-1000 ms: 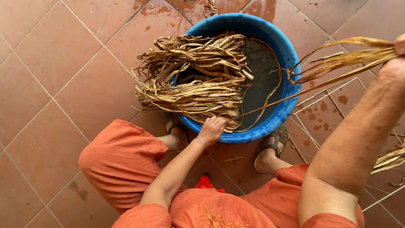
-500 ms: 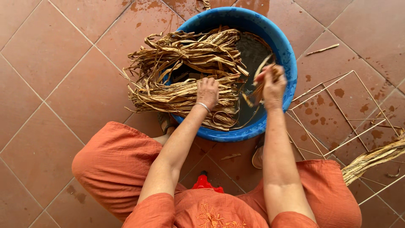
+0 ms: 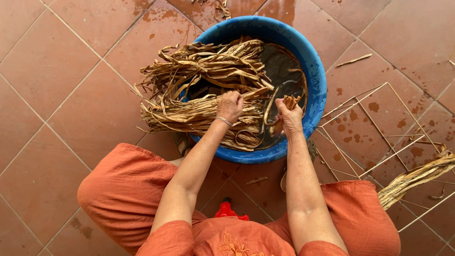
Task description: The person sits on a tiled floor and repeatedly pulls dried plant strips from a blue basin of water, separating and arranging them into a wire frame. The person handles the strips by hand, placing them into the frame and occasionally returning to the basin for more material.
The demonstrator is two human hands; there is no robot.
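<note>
Tiled floor [image 3: 57, 95]; hands at basin [image 3: 316, 76] rim

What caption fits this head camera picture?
Left hand presses dried tan leaf strips in a round blue plastic tub; right hand grips a few strips.

Wire frame [image 3: 379, 137] beside crowded basin [image 3: 317, 80]

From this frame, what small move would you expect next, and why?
Probably the right hand pushes its strands into the dark water. They stand above the surface in the blue basin, while the left hand presses the dry bundle.
</note>
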